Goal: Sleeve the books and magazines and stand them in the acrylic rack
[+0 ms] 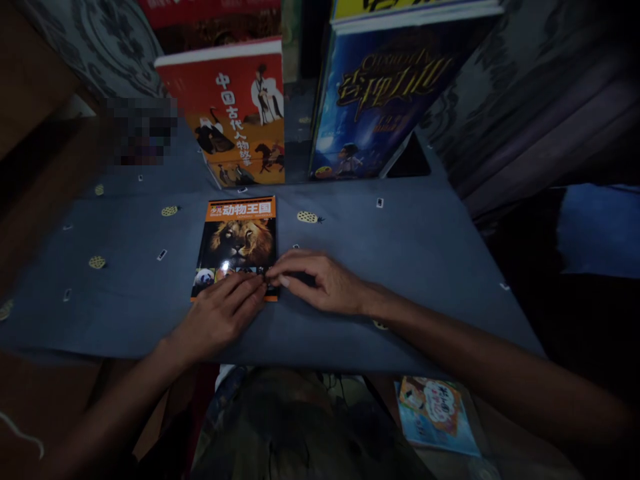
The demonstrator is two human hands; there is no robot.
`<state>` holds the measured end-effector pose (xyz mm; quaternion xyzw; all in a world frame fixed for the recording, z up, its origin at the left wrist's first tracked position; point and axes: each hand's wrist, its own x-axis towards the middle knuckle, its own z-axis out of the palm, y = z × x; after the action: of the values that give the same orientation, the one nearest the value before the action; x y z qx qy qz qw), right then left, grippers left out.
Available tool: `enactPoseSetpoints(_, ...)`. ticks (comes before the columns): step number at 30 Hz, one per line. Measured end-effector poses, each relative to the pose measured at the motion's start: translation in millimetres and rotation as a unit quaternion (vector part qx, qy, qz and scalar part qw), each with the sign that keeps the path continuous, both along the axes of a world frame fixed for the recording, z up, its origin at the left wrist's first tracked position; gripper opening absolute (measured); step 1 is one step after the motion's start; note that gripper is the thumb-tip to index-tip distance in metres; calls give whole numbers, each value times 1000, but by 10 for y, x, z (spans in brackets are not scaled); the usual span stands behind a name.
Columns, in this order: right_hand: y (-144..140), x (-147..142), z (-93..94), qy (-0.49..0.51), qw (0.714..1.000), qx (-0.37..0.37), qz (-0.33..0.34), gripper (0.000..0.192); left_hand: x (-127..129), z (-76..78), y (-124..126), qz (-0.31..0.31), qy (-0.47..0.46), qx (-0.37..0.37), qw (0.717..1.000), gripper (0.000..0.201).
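A small book [243, 243] with a lion on its cover and an orange title band lies closed on the cloth-covered table in front of me. My left hand [223, 310] rests flat across the lower part of the cover, fingers stretched out. From the right, my right hand [323, 283] reaches to the lower right edge of the same book. Its fingertips lie on the cover close to my left fingertips, and the thumb is bent in near the edge in a pinch-like shape. Part of the picture strip along the cover's bottom is hidden under my hands.
Behind the lion book stand a red and orange book [245, 127] and a dark blue book [370, 100]. More books rise behind them. The blue-grey tablecloth [410, 247] has a pineapple print. Below the table's front edge, at right, lies a blue and orange book [437, 417].
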<state>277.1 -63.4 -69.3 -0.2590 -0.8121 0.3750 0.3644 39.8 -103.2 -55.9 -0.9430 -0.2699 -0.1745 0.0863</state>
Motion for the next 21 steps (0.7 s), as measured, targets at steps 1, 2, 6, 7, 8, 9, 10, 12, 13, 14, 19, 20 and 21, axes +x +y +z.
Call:
enactPoseSetpoints(1,-4,2,2,-6,1000,31,3,22,11,20,0,2,-3,3,1000,23)
enactPoseSetpoints(2,-10,3,4,-12,998,68,6,22,19,41,2,5,-7,2,1000,21)
enactPoseSetpoints(6,-60,3,7,-56,976,211,21,19,10,93,79,8,-47,-67,997,19)
enactPoseSetpoints(7,-82,-3,9,-69,971,226,25,19,4,92,123,16,-59,-87,994,19)
enactPoseSetpoints(8,-110,-13,14,-80,969,233,30,19,1,86,176,34,-66,-101,992,20)
enactPoseSetpoints(9,-142,-29,20,-89,968,232,38,18,4,77,238,60,-67,-106,990,21)
enactPoseSetpoints(10,-178,-52,30,-96,969,225,47,18,13,68,304,88,-63,-107,988,22)
enactPoseSetpoints(12,-253,-127,56,-117,969,207,66,21,52,61,439,133,-43,-108,984,26)
enactPoseSetpoints(13,-288,-182,72,-134,967,201,75,26,79,66,503,145,-32,-111,983,27)
enactPoseSetpoints(14,-317,-250,88,-153,964,200,87,32,108,78,561,151,-21,-117,981,28)
enactPoseSetpoints(19,-337,-733,119,-230,940,221,123,46,232,184,758,179,45,-127,975,28)
enactPoseSetpoints(20,-319,-829,114,-235,936,231,122,47,246,204,780,187,59,-124,973,28)
enactPoseSetpoints(21,-297,-912,109,-237,932,245,125,45,256,221,797,195,74,-120,971,27)
